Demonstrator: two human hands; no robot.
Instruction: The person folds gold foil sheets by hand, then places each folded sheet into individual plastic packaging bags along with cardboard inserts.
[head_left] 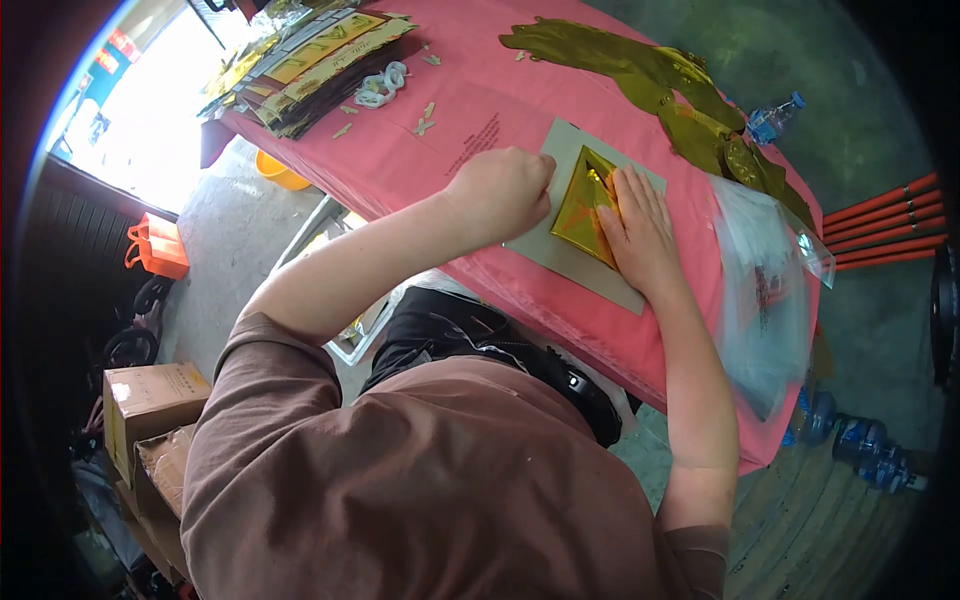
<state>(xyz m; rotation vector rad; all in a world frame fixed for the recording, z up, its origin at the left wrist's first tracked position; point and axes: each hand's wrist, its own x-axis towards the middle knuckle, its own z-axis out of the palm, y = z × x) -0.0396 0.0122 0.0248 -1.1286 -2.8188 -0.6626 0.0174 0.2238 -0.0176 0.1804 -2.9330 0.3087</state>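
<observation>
A folded piece of shiny gold foil (575, 222) lies on a grey cardboard sheet (610, 288), which rests on the pink-covered table. My right hand (640, 225) is laid flat over the foil's right side, fingers stretched out. Curled into a fist, my left hand (503, 192) is over the left part of the cardboard, beside the foil. Whatever its fingers may hold is hidden.
Gold foil sheets (640, 75) lie along the table's far side. Clear plastic bags (757, 295) hang over the right edge. Stacked printed packages (320, 70), white string (382, 85) and small scraps sit at the left. Cardboard boxes (150, 400) stand on the floor.
</observation>
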